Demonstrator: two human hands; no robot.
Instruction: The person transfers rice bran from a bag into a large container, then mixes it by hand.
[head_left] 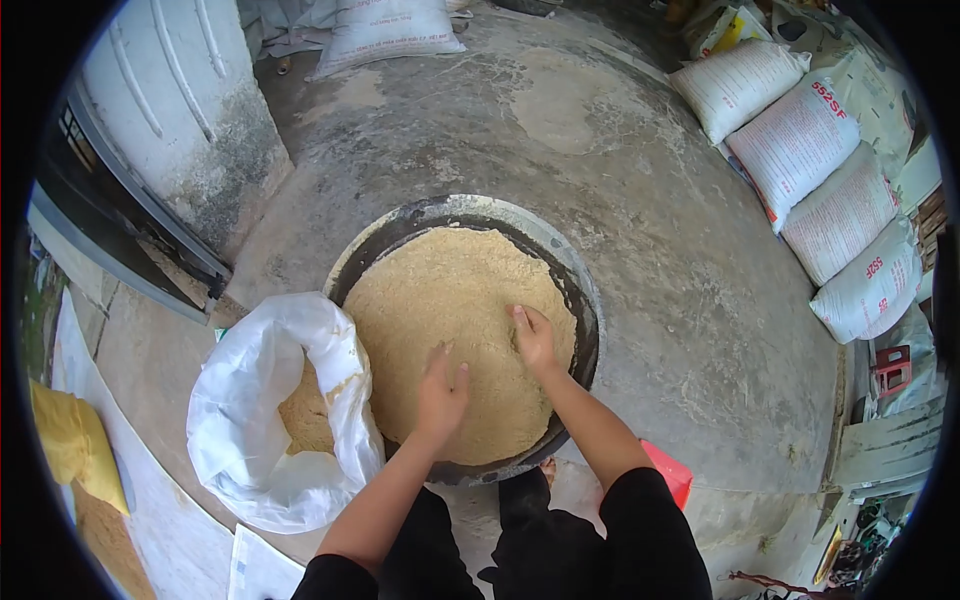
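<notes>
A round black tub [595, 340] with a pale, crusted rim stands on the floor in front of me, filled broadly with tan, coarse meal [430, 290]. My left hand [443, 395] is low over the middle of the meal, fingers stretched forward with their tips at its surface and the thumb apart. To its right, my right hand [534, 338] touches the meal, fingers loosely bent and apart; some fingertips are hidden. Beside the tub on the left sits an open white plastic sack [235, 420] with rolled-down edges, holding similar tan meal [308, 410].
Full white sacks [795, 140] with red print line the right side, and another sack [390, 30] stands at the back. A red object [670, 472] lies near my right elbow. At left are a white wall post [190, 100], a metal door frame [150, 240] and a yellow sack [80, 445].
</notes>
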